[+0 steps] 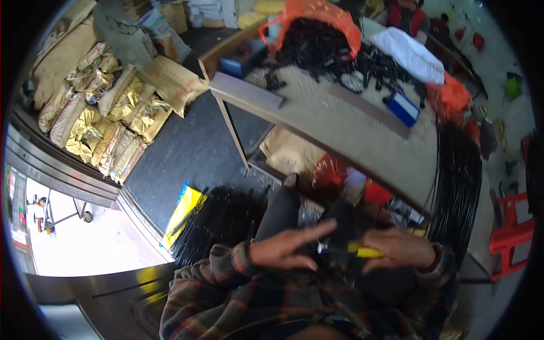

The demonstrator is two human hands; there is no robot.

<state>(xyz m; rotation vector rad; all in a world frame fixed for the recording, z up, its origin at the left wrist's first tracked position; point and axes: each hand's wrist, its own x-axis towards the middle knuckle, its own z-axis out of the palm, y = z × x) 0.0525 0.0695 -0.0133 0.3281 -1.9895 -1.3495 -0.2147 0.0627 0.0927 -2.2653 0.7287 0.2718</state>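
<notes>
My left hand (286,247) hovers over my lap, its fingers stretched out and apart, with nothing in it. To its right my right hand (399,247) is closed round a small yellow object (365,251). That object sticks out of the fist toward the left hand; blur hides what kind it is. Below and between the hands, my dark trousers and a small pale spot show. Left of my knee lies a thick bundle of thin black strands (224,221), beside a yellow and blue sheet or bag (184,212).
A worktable (323,113) stands ahead, bearing a heap of black parts (317,45) in an orange bag and a blue box (403,109). More long black strands (456,187) hang at its right end. Filled sacks (119,107) are stacked left; a red stool (510,235) stands right.
</notes>
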